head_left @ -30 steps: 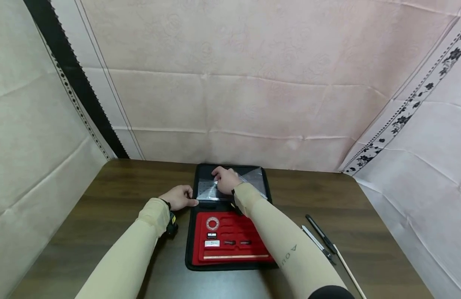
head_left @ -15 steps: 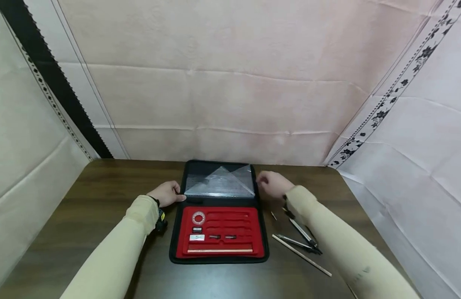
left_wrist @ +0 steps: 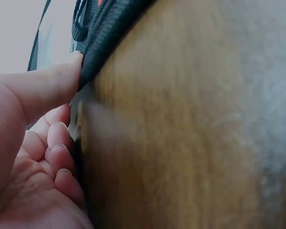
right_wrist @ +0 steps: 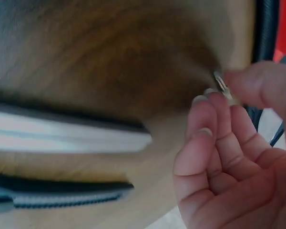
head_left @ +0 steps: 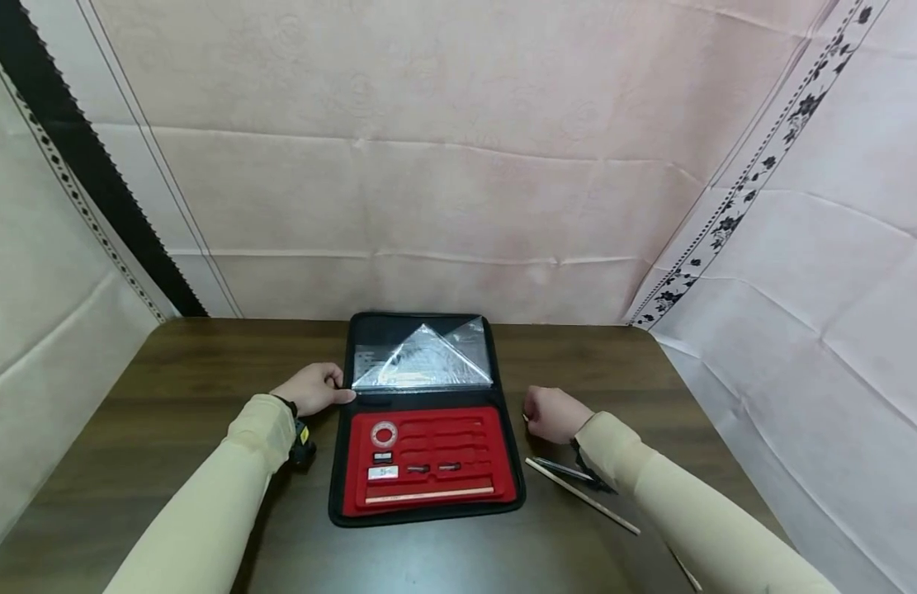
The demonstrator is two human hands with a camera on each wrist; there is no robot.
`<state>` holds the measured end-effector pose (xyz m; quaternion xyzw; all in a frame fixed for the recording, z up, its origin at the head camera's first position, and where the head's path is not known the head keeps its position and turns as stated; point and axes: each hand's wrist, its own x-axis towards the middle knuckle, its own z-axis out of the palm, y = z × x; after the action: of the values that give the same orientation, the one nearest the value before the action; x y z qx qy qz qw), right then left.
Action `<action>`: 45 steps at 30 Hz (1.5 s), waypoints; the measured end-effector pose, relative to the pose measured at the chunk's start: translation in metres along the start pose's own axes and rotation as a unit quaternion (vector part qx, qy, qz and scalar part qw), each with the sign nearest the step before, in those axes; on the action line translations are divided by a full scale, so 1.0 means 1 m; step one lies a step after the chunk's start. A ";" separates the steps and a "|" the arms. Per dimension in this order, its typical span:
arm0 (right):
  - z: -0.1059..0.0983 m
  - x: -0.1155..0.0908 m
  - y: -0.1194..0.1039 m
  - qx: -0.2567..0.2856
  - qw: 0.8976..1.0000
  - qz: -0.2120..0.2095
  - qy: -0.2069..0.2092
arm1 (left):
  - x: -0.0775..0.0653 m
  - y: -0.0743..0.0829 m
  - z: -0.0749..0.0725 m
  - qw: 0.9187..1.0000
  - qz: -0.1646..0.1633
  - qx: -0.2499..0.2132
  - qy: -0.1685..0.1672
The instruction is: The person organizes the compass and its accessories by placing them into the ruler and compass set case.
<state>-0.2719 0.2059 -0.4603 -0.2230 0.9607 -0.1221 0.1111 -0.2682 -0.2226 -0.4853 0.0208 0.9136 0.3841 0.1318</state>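
Observation:
A black zip case [head_left: 428, 401] lies unfolded, with a red moulded tray [head_left: 428, 422] in its near half and clear plastic set squares [head_left: 428, 363] in its far half. My left hand [head_left: 312, 388] is at its left side; in the left wrist view, the thumb presses the case edge [left_wrist: 97, 57] with the fingers curled beside it. Right of the case, my right hand [head_left: 555, 414] pinches a small slim metal piece [right_wrist: 223, 85] between thumb and fingertips; its kind cannot be made out. On the tray are a white ring [head_left: 384, 424], a white eraser [head_left: 382, 473] and a thin pencil [head_left: 428, 496].
A metal compass [head_left: 565, 469] and a pale pencil [head_left: 584, 497] lie on the wooden table [head_left: 228, 363], right of the case. Another pale stick [head_left: 683, 568] shows partly under my right forearm. White cloth walls [head_left: 399, 198] stand behind the table and along both sides.
My right hand has left the set squares in the case's far half, moved right and toward me, and picked up the small metal piece from the table. My left hand stays at the case.

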 end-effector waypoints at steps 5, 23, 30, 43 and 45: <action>0.007 0.004 -0.001 -0.015 1.000 -0.004 0.016 | -0.001 0.001 0.001 1.000 -0.005 -0.005 0.008; 0.022 -0.044 -0.092 -0.108 0.974 -0.194 0.046 | 0.000 0.003 -0.002 1.000 -0.004 -0.009 0.008; 0.032 -0.047 -0.096 -0.181 0.963 -0.195 0.047 | -0.003 0.001 0.004 1.000 -0.011 -0.015 0.012; 0.053 -0.063 -0.094 -0.219 0.944 -0.236 0.073 | -0.003 -0.009 0.015 0.999 -0.012 -0.036 0.038; 0.050 -0.065 -0.095 -0.213 0.945 -0.240 0.063 | -0.004 -0.008 0.010 0.998 -0.004 -0.037 0.044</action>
<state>-0.1634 0.1434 -0.4699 -0.4571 0.8875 0.0482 -0.0327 -0.2618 -0.2222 -0.4972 -0.0047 0.9038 0.4177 0.0933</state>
